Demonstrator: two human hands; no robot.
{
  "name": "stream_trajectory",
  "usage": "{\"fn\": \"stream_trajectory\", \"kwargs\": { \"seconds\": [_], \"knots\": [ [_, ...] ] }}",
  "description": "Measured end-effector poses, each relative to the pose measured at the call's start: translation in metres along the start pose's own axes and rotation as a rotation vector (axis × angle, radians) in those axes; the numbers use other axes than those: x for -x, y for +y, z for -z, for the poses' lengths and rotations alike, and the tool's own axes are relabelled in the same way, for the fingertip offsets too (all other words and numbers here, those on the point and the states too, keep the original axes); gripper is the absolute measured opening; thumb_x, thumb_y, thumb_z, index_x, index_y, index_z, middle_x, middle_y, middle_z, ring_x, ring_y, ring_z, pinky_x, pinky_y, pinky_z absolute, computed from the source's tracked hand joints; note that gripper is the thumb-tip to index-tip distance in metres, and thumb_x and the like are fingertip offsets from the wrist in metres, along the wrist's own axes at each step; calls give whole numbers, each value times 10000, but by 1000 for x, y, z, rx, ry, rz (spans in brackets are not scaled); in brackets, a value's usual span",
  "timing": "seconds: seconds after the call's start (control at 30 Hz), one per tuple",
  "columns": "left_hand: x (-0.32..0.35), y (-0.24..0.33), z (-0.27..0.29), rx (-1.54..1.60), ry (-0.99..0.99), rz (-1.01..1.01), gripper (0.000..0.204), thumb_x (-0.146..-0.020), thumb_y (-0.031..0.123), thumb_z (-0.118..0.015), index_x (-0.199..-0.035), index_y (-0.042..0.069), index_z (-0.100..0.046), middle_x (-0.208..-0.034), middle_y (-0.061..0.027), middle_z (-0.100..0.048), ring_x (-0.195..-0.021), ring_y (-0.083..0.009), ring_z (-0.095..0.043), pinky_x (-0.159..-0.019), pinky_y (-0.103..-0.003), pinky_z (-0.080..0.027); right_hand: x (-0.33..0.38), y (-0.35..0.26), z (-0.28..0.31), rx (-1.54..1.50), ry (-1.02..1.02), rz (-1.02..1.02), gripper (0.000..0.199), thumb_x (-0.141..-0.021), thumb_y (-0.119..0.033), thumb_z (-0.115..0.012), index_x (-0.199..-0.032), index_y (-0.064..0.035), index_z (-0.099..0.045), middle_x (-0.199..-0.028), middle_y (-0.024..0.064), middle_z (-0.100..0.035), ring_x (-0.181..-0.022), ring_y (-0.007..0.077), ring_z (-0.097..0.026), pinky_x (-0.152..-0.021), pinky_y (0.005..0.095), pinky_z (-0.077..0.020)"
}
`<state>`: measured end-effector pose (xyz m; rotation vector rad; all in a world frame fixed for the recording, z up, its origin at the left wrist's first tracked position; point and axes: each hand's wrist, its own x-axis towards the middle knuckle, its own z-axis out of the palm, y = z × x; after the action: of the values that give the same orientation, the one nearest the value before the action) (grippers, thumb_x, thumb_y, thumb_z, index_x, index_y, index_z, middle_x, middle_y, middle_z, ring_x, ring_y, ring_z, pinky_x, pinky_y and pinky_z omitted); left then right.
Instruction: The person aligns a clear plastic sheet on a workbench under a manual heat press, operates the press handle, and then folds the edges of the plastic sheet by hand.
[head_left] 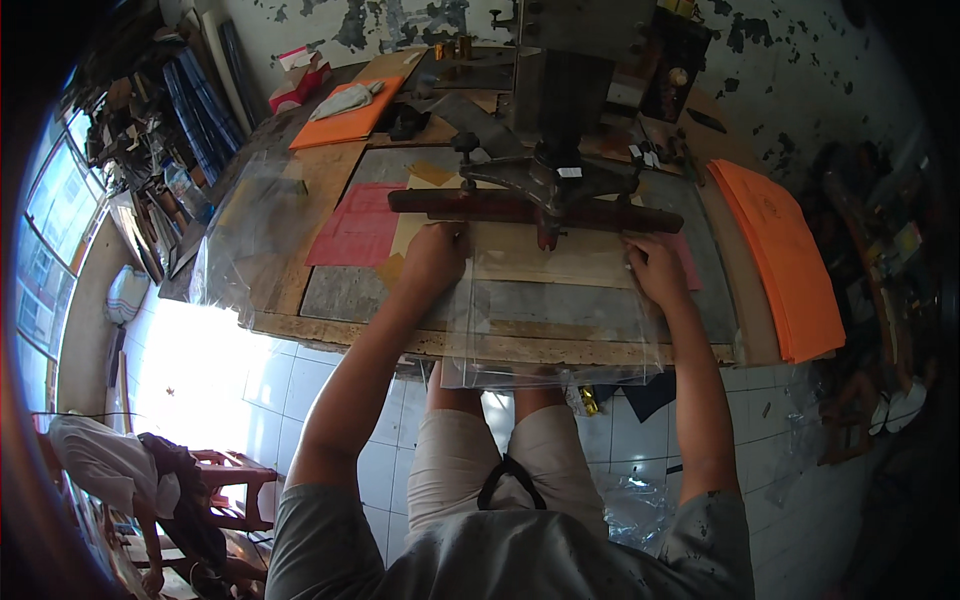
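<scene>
I am looking down on a worn wooden desk [330, 325] with grey and red sheets laid over its top, standing on a white tiled floor [250, 390] against a wall with peeling paint [400, 25]. At far left, windows [45, 220] let in hard light that glares off the tiles, and another person [110, 465] bends low by a red stool [225, 480].

On the left part of the desk lies a loose clear plastic sheet [240, 240], behind it a flat orange stack [350, 115] with a grey cloth on top and a red box [298, 85].

My left hand [435, 255] rests flat on a clear plastic bag [550, 320] that lies in the middle of the desk and hangs over its front edge; its grip is loose, fingers pressing down, not closed around anything. Straight ahead the dark bar of a press machine [530, 208] crosses above the bag's far end, blocking the view of that edge.

My right hand [655, 265] sits on the bag's right side, fingers bent at its edge; I cannot tell whether they pinch the plastic. Further right, a pile of orange sheets [785, 260] lies along the desk's end.
</scene>
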<state>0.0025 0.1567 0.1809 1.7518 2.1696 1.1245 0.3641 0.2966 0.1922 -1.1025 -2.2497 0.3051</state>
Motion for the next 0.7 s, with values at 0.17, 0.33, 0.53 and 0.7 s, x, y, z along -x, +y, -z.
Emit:
{"fn": "stream_trajectory", "kwargs": {
  "seconds": [0.17,0.33,0.53,0.7],
  "knots": [
    [1,1,3,22,17,-27,258,-882,148,-645,-1079,29,-761,-958,-258,-727,-923,-427,-712,-846,-512,-559,-1,0,0,16,-21,-26,254,-963,-161,-638,-1165,-61,-755,-1127,192,-718,-997,388,-704,-870,443,-557],
    [12,3,11,-22,75,-148,266,-912,162,-660,-1118,26,-760,-945,-226,-724,-836,-407,-707,-797,-475,-566,10,3,5,-54,41,95,236,-983,-132,-634,-1170,-49,-750,-1105,190,-699,-995,381,-693,-861,439,-548],
    [122,11,46,-136,299,-77,332,-938,177,-686,-1239,38,-709,-1138,-138,-653,-1001,-341,-659,-919,-473,-501,112,-19,34,44,244,29,288,-1013,-130,-611,-1274,-32,-684,-1221,153,-669,-1198,353,-600,-1013,445,-461],
    [222,-25,31,-481,349,-116,500,-967,187,-667,-1447,107,-553,-1529,-168,-480,-1459,-394,-406,-1163,-586,-345,201,-6,2,337,364,-12,362,-1082,-219,-484,-1367,-26,-598,-1461,165,-560,-1417,410,-440,-1149,573,-329]
  ]
}}
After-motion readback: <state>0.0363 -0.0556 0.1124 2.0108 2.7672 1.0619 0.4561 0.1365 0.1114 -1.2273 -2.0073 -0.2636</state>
